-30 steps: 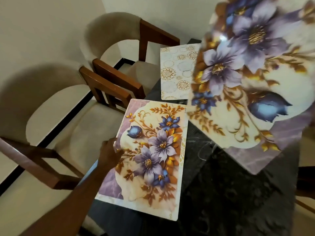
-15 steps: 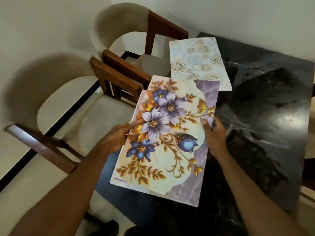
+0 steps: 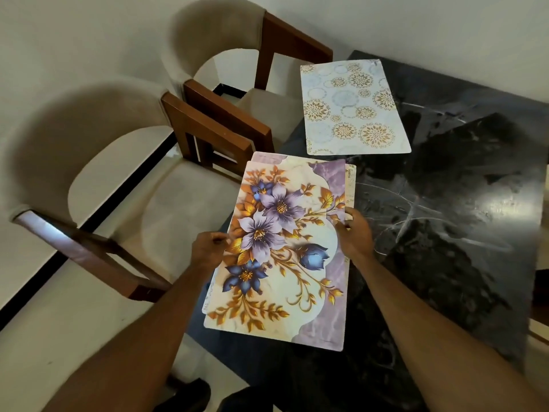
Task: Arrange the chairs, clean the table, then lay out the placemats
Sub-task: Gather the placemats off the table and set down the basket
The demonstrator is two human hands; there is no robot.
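A floral placemat point(image 3: 285, 251) with purple and blue flowers lies at the near left of the black marble table point(image 3: 445, 233), stacked on a second floral mat whose edges point(image 3: 351, 185) peek out at the top and right. My left hand point(image 3: 208, 251) pinches the top mat's left edge. My right hand point(image 3: 355, 233) pinches its right edge. A pale placemat point(image 3: 353, 108) with gold medallions lies flat at the far left of the table.
Two beige upholstered chairs with brown wooden arms, one near point(image 3: 124, 185) and one far point(image 3: 252, 69), stand along the table's left side against a white wall. A dark shoe point(image 3: 190, 394) shows on the floor below.
The floral mat held up at the right a second ago has come down onto the mat lying on the table. Both hands now hold its edges, squaring it over the lower one.
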